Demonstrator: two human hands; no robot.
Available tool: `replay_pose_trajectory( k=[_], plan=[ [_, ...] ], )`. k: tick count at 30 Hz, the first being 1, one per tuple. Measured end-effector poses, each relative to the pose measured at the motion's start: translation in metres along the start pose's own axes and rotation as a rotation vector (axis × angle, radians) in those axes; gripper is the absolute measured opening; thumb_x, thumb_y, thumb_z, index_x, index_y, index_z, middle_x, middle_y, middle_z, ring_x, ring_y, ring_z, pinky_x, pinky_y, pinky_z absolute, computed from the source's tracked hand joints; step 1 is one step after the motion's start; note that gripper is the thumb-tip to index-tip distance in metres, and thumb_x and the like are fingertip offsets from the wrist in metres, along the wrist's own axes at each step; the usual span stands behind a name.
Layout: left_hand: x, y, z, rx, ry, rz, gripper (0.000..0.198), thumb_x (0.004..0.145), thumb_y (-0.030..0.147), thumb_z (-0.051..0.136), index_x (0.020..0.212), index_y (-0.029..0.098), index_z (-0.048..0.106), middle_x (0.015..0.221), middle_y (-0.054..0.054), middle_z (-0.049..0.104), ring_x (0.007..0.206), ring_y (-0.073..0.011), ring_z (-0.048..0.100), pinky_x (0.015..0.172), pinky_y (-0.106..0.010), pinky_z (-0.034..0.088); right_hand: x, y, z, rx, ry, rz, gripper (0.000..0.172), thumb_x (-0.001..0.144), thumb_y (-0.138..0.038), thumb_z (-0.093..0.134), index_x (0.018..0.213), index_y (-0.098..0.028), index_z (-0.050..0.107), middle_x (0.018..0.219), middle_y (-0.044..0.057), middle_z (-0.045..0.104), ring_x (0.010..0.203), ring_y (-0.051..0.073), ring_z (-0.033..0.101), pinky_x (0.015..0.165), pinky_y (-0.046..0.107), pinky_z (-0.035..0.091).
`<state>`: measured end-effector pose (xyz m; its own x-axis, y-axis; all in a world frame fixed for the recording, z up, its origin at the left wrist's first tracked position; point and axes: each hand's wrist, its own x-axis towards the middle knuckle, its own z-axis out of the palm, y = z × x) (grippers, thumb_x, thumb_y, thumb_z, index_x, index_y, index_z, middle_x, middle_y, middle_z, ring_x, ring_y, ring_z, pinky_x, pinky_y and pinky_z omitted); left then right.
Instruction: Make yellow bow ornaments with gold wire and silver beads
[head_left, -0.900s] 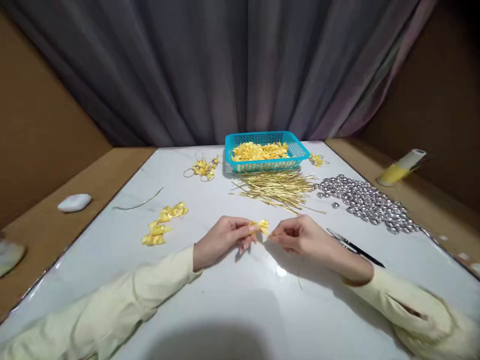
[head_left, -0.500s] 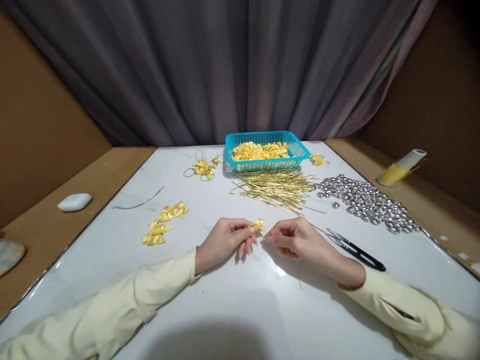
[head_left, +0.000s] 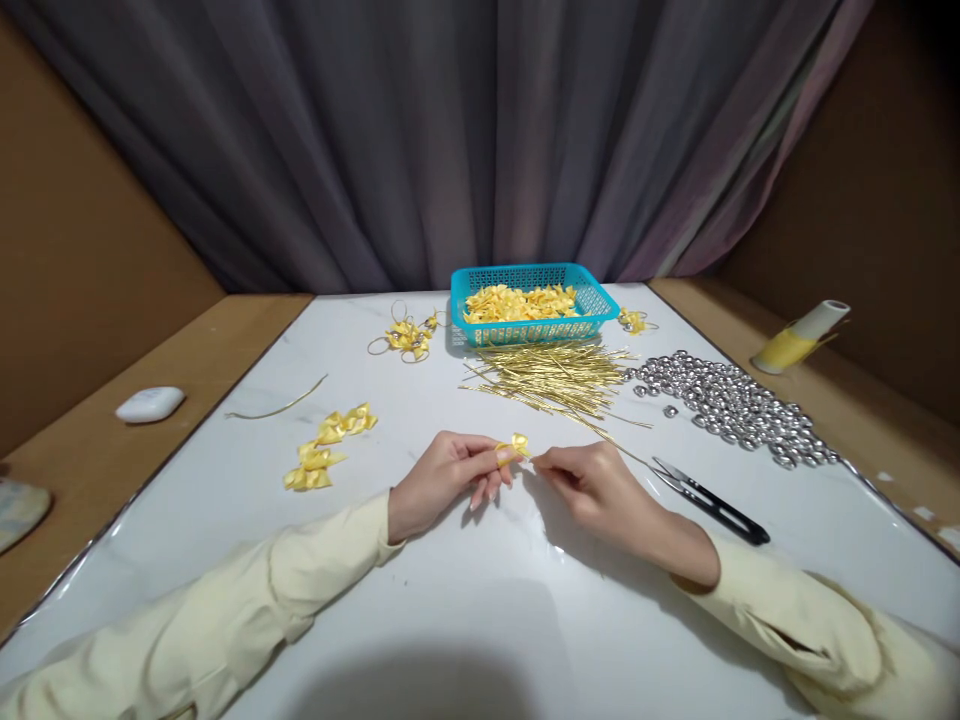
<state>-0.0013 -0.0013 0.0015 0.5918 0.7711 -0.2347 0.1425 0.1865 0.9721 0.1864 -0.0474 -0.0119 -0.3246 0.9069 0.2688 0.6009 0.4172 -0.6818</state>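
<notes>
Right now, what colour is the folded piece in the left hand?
The folded piece is yellow; the head view shows it best.

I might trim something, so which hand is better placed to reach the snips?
Probably your right hand: the snips lie close beside it, while your left hand is farther off, its fingers pinching a yellow ribbon.

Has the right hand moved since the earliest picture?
Yes, slightly. Judged against the scissors, which lie in the same place, the right hand has shifted left at the wrist, so more of the scissors shows.
</notes>
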Motion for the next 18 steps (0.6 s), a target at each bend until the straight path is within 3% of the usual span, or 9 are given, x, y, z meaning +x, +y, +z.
replay_pose_trajectory(
  k=[4,10,18],
  plan=[
    [0.0005,0.001,0.0032,-0.031,0.04,-0.018,0.027,0.077,0.034,0.06,0.065,0.01,0.063,0.049,0.002,0.05,0.042,-0.0045,0.039,0.041,-0.017,0.028,-0.0011,0.0027,0.0006,-0.113,0.011,-0.107,0.019,0.063,-0.002,0.037,0.059,-0.015,0.049,0.05,-0.003,0.04,0.046,0.008,0.028,0.047,0.021,0.025],
    [0.0021,0.0023,0.0069,-0.145,0.061,-0.028,0.021,0.078,0.029,0.059,0.068,0.011,0.061,0.05,0.004,0.044,0.045,-0.0039,0.034,0.043,-0.016,0.026,0.004,-0.0011,0.0004,-0.053,0.051,0.011,0.019,0.071,-0.006,0.041,0.062,-0.014,0.056,0.049,-0.003,0.046,0.045,0.007,0.033,0.048,0.02,0.027],
    [0.0025,0.0025,0.0039,-0.15,0.053,-0.04,0.022,0.076,0.029,0.06,0.065,0.01,0.06,0.046,0.006,0.04,0.041,-0.0032,0.026,0.04,-0.017,0.02,0.0038,-0.0069,-0.0019,0.127,0.0,0.135,0.019,0.073,-0.01,0.045,0.062,-0.013,0.06,0.049,-0.003,0.048,0.045,0.007,0.035,0.046,0.02,0.028]
  ],
)
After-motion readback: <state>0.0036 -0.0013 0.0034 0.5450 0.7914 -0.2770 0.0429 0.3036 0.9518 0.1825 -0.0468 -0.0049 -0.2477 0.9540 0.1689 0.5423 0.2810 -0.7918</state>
